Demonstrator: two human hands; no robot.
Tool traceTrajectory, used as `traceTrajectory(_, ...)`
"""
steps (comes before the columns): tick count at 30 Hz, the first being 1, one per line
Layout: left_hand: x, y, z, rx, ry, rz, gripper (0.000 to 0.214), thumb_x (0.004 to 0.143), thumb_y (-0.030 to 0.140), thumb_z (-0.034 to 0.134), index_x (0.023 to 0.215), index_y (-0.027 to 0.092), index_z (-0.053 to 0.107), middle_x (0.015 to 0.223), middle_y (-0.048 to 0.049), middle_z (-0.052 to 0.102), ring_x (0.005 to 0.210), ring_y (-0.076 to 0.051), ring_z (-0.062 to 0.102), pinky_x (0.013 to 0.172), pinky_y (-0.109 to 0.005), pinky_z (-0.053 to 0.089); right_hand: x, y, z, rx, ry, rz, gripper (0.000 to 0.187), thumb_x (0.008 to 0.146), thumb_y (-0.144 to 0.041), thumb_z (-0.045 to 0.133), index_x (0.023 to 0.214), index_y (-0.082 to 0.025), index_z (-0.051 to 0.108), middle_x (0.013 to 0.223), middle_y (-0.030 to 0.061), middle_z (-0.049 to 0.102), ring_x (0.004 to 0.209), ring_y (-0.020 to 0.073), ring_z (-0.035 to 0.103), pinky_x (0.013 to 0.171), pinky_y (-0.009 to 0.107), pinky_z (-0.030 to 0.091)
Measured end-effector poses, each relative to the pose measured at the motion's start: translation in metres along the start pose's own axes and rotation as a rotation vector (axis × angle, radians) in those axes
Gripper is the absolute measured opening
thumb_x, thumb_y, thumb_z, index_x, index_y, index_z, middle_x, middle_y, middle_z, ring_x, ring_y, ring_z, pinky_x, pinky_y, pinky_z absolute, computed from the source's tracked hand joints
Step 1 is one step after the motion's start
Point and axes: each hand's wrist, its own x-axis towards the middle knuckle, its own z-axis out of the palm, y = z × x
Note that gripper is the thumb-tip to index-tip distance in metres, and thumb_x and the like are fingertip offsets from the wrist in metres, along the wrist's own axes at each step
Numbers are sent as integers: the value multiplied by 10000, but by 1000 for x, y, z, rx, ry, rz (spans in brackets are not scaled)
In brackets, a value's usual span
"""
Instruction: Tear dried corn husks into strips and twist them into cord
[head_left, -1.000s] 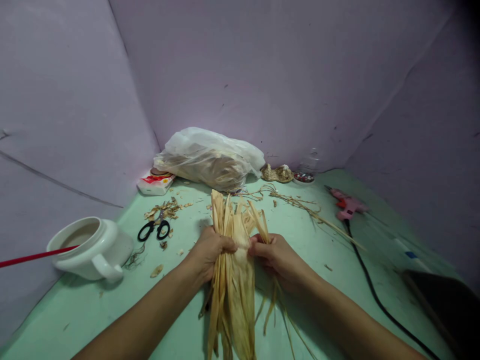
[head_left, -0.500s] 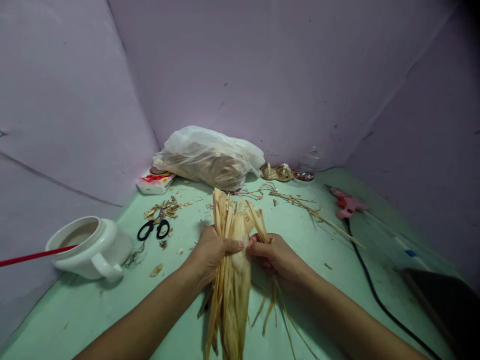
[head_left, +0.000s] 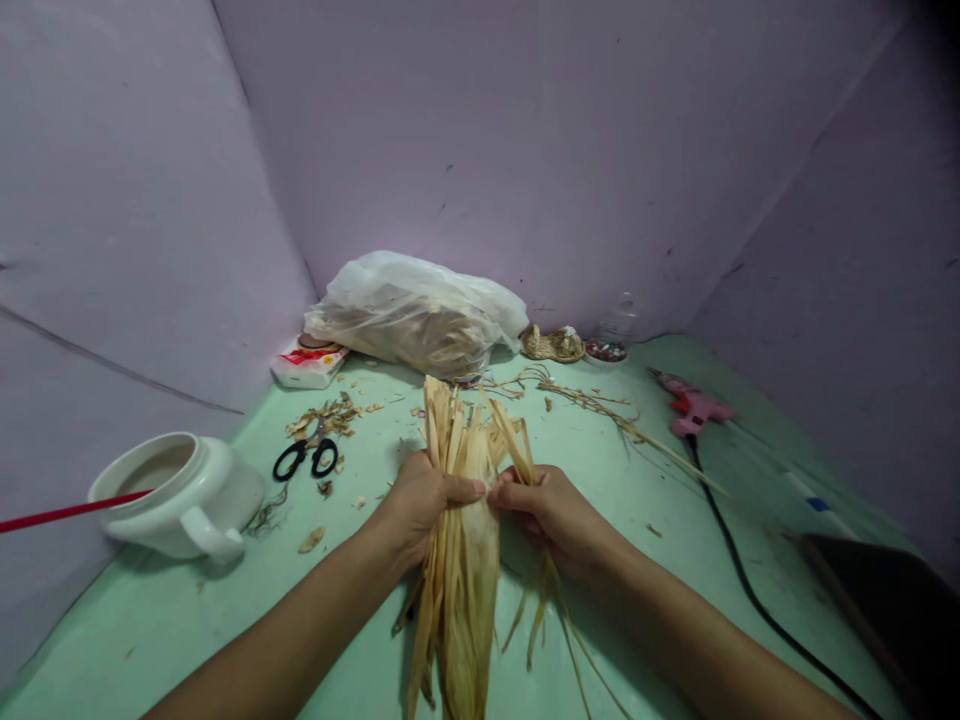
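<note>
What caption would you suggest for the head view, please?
Left hand and right hand grip a bundle of dried husks above a green table, scissors, white pot and glue gun nearby.

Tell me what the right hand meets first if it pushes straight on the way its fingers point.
Probably the husk bundle in the left hand; the right hand, pinching a few husk strips, points leftward at it, almost touching.

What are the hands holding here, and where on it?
The left hand grips the bundle of dried husks near its middle; the right hand pinches a few separate strips beside it.
</note>
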Motion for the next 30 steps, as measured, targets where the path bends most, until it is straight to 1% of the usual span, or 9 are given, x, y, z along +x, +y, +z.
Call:
traceTrajectory(3, -1, 3, 2, 15, 20, 2, 439, 397, 37, 694, 833, 59, 643, 673, -101, 664, 602, -240, 618, 599, -358, 490, 0, -1, -1, 6, 5, 1, 229, 544, -267, 664, 553, -164, 460, 387, -94, 312, 347, 24, 201, 376, 220, 82)
traceTrajectory(10, -1, 4, 2, 17, -35, 16, 410, 400, 43, 692, 808, 58, 651, 674, -100, 662, 607, -228, 611, 625, -357, 490, -1, -1, -2, 77, -13, -4, 361, 537, -352, 739, 567, -166, 431, 428, -89, 335, 377, 24, 233, 395, 215, 106)
traceTrajectory(17, 1, 5, -1, 71, 50, 26, 452, 405, 79, 715, 852, 53, 649, 704, -116, 673, 658, -280, 631, 617, -390, 503, 1, -6, -10, 66, -36, -46, 273, 627, -329, 694, 592, -142, 498, 427, -76, 360, 367, 22, 238, 377, 196, 132)
traceTrajectory(20, 1, 6, -3, 67, 35, 28, 480, 417, 82, 728, 890, 58, 650, 728, -120, 678, 663, -275, 632, 602, -380, 509, -1, -13, -11, 138, -30, -75, 220, 662, -304, 674, 647, -133, 538, 523, -21, 513, 443, 54, 435, 416, 170, 300)
traceTrajectory(23, 2, 6, -5, 51, 17, 37, 472, 433, 84, 735, 896, 62, 652, 696, -109, 673, 665, -270, 631, 600, -368, 511, -5, -20, -12, 255, -84, -41, 192, 700, -309, 639, 696, -149, 533, 642, 37, 623, 555, 128, 581, 531, 237, 457)
traceTrajectory(24, 2, 6, -6, 50, 20, 41, 465, 437, 83, 735, 894, 60, 651, 684, -106, 670, 659, -268, 629, 600, -367, 511, -8, -23, -14, 266, -103, -23, 195, 714, -317, 624, 682, -156, 519, 612, 33, 619, 514, 130, 577, 514, 250, 469)
traceTrajectory(26, 3, 6, -7, 56, 33, 40, 464, 443, 80, 730, 899, 55, 647, 676, -104, 667, 639, -261, 627, 598, -371, 509, -13, -33, -22, 253, -136, 3, 223, 732, -333, 599, 634, -164, 493, 507, 2, 562, 376, 96, 490, 408, 231, 443)
traceTrajectory(28, 4, 6, -7, 69, 54, 19, 485, 440, 72, 723, 917, 49, 638, 693, -112, 669, 617, -256, 623, 589, -381, 508, -21, -45, -32, 244, -156, 0, 243, 729, -342, 596, 602, -170, 480, 429, -42, 471, 282, 48, 342, 299, 187, 361)
traceTrajectory(30, 5, 5, -6, 84, 76, -1, 512, 438, 70, 716, 942, 43, 628, 718, -124, 673, 605, -256, 621, 577, -392, 506, -29, -57, -42, 261, -157, -55, 239, 707, -334, 621, 601, -175, 476, 410, -70, 413, 267, 23, 254, 253, 152, 298)
